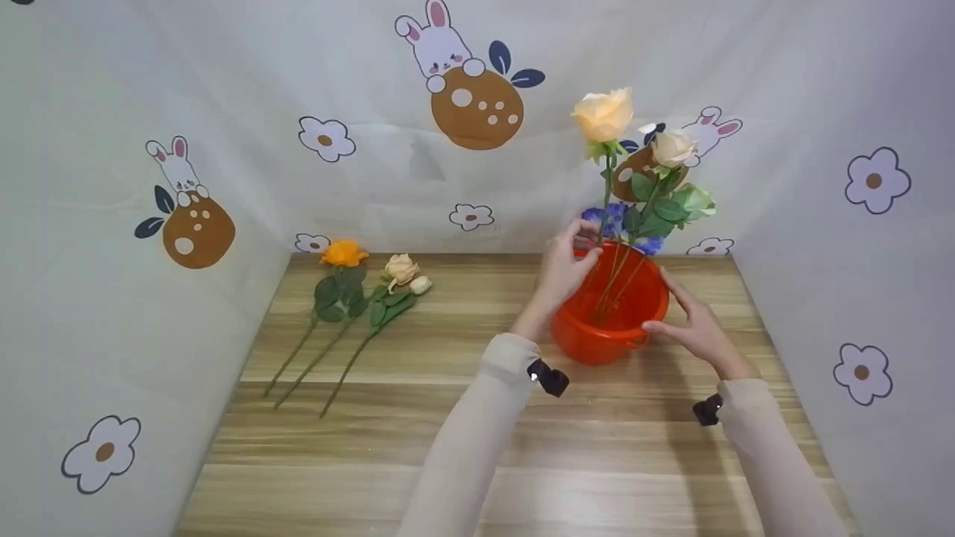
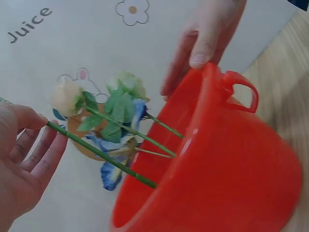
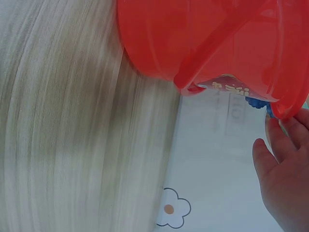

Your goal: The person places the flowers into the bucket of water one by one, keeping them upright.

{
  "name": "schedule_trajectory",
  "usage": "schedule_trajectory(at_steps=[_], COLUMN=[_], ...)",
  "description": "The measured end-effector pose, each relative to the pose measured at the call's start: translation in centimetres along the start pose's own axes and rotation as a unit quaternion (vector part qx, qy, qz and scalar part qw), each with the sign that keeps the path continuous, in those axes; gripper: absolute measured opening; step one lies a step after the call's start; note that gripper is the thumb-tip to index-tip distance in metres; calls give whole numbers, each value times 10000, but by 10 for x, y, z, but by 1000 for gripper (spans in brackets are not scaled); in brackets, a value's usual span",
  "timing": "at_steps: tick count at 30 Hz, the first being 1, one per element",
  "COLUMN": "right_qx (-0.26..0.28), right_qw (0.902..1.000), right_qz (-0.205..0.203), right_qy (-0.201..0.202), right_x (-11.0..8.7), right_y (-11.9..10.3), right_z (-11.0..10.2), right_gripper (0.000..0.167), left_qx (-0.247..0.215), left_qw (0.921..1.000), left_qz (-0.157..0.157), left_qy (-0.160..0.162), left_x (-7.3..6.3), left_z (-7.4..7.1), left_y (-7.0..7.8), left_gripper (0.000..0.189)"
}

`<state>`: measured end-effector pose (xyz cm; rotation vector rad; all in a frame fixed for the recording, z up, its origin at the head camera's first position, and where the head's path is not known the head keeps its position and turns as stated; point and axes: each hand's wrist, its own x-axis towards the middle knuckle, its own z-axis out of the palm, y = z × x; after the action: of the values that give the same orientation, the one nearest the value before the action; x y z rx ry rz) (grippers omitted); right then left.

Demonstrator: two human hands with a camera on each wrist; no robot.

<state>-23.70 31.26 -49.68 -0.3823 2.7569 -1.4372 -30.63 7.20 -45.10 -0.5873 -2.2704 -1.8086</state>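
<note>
My left hand (image 1: 565, 267) pinches the green stem of a tall peach rose (image 1: 604, 118) between thumb and fingers, above the red bucket (image 1: 589, 344). The stem's lower end reaches down inside the bucket, as the left wrist view shows. At the bucket's right side, my right hand (image 1: 697, 324) rests against the rim with thumb and fingers spread and fairly straight. A cream rose (image 1: 674, 149), a pale green flower (image 1: 695, 201) and blue flowers (image 1: 613, 218) stand in the bucket, leaning toward the back wall.
On the wooden table's left lie an orange flower (image 1: 344, 253) and a peach rose with a bud (image 1: 402, 270), long stems pointing toward the near side. A printed fabric wall (image 1: 373, 201) with bunnies and flowers closes off the back and both sides. A bucket handle (image 3: 217, 46) crosses its outer side.
</note>
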Motion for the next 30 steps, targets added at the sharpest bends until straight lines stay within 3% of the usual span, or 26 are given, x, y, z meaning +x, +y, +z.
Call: schedule_trajectory(at_steps=[6, 11, 15, 19, 30], right_qx=[-10, -138, -130, -60, -45], right_qw=[10000, 9999, 9998, 9998, 10000], right_qz=[-46, 6, -48, -111, -12], right_qy=[1, 45, 122, 159, 42], right_x=[0, 6, 12, 14, 3], right_y=[-3, 20, 45, 46, 8], right_z=[1, 3, 5, 6, 2], right_gripper=[92, 93, 94, 93, 90], left_qx=[375, 1108, 1758, 2395, 3649], left_qw=[9992, 9911, 9774, 9608, 9179], left_qz=[-132, -732, -1162, -1347, -1414], left_qy=[7, -35, -185, -370, -657], left_x=[-1, -2, -4, -5, -6], left_z=[15, 25, 33, 40, 55], left_y=[-18, -27, -32, -38, -43], left_gripper=[21, 21, 20, 18, 16])
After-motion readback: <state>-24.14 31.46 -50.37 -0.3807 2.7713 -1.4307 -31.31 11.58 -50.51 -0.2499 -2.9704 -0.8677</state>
